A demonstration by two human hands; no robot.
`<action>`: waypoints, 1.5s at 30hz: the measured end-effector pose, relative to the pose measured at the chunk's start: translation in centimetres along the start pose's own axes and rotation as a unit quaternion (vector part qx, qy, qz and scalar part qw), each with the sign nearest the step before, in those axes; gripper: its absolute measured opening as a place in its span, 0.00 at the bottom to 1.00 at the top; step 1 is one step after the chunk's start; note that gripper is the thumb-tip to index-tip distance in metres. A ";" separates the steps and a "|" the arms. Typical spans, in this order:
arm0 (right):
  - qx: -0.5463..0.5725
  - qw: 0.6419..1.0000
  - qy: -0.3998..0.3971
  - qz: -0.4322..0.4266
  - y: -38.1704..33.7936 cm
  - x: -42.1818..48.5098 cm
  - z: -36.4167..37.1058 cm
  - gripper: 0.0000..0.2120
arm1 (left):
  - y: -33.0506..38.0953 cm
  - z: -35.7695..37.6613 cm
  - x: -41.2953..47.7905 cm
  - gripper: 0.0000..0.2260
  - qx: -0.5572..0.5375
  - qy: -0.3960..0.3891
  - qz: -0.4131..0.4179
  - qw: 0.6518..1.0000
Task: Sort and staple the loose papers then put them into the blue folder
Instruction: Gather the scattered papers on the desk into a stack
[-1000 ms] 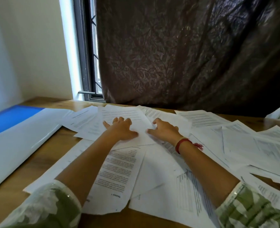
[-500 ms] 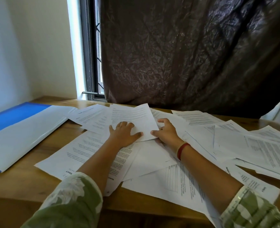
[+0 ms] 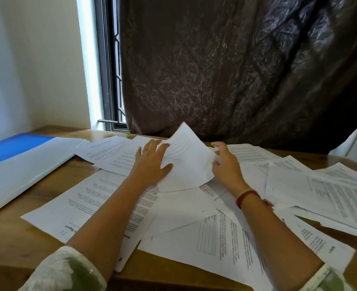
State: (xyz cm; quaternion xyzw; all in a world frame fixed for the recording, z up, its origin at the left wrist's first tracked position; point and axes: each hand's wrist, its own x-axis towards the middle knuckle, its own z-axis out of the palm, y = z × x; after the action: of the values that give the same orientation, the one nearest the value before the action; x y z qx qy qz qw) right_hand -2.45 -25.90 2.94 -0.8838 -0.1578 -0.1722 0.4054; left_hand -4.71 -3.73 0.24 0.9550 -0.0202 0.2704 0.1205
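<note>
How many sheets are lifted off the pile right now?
1: the sheet at centre back, gripped by the left hand, right hand at its other edge. The other papers lie flat; some may be hidden underneath.

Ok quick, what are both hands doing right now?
Left hand: holds the raised sheet by its left edge.
Right hand: fingers curled at the sheet's right edge; grip cannot be told.
</note>
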 end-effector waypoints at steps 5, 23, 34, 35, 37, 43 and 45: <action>0.090 0.994 0.015 -0.060 -0.2 0.8 -1.5 0.15 | 2.4 -0.8 0.2 0.32 -0.023 0.101 0.084 0.991; 0.159 0.975 0.153 0.010 1.1 1.7 -5.1 0.08 | 7.0 -9.8 7.7 0.06 -0.075 -0.148 0.125 0.978; -0.346 0.904 -0.064 0.245 4.0 -0.2 -7.1 0.26 | 3.7 -1.6 2.4 0.12 -0.351 -0.068 -0.293 0.887; -0.346 0.898 -0.082 0.259 4.4 -0.3 -7.5 0.28 | 3.7 -1.1 2.1 0.13 -0.349 -0.072 -0.302 0.884; -0.330 0.893 -0.103 0.288 5.7 -0.2 -8.4 0.30 | 3.7 -0.1 1.3 0.12 -0.353 -0.093 -0.306 0.879; -0.268 0.902 -0.136 0.311 7.0 -0.2 -10.4 0.36 | 3.6 1.3 0.5 0.17 -0.303 -0.095 -0.278 0.906; -0.273 0.904 -0.141 0.297 6.8 -0.1 -10.4 0.32 | 3.8 1.3 0.5 0.17 -0.304 -0.091 -0.277 0.907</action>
State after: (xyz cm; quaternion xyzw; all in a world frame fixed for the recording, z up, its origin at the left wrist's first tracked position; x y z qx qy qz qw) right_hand -1.54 -38.14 4.70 -0.9808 0.1102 0.0461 0.1540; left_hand -4.01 -7.68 0.20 0.8596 0.1525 0.1191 0.4729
